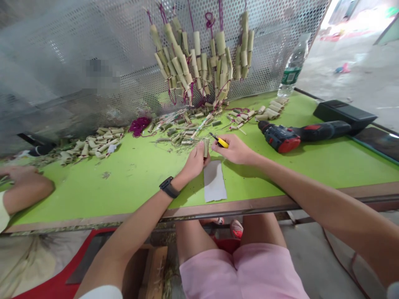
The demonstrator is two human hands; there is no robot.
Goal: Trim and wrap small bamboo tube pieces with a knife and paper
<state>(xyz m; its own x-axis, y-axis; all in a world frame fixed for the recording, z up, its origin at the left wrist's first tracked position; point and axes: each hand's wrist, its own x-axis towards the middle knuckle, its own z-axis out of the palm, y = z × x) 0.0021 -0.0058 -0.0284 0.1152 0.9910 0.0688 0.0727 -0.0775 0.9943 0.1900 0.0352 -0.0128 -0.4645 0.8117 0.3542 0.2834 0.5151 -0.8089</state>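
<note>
My left hand point(197, 158), with a black watch point(169, 187) on its wrist, grips a short pale green bamboo piece point(206, 147) upright over the table. Close to its right, my right hand point(235, 149) is closed around a yellow-handled cutter knife point(222, 143). The knife's dark tip points up and to the left, near the bamboo's upper end. Whether the blade touches the bamboo I cannot tell. A strip of pale paper point(215, 182) lies just below both hands. Beyond them spread loose bamboo pieces and shavings point(183, 133).
Bamboo strings point(177, 54) hang from a perforated metal panel point(124, 62). A cordless drill point(280, 137) lies right, near a water bottle point(291, 74). Cut bamboo point(93, 145) is heaped left beside purple string point(139, 126). Another person's arm point(28, 189) rests at the left edge.
</note>
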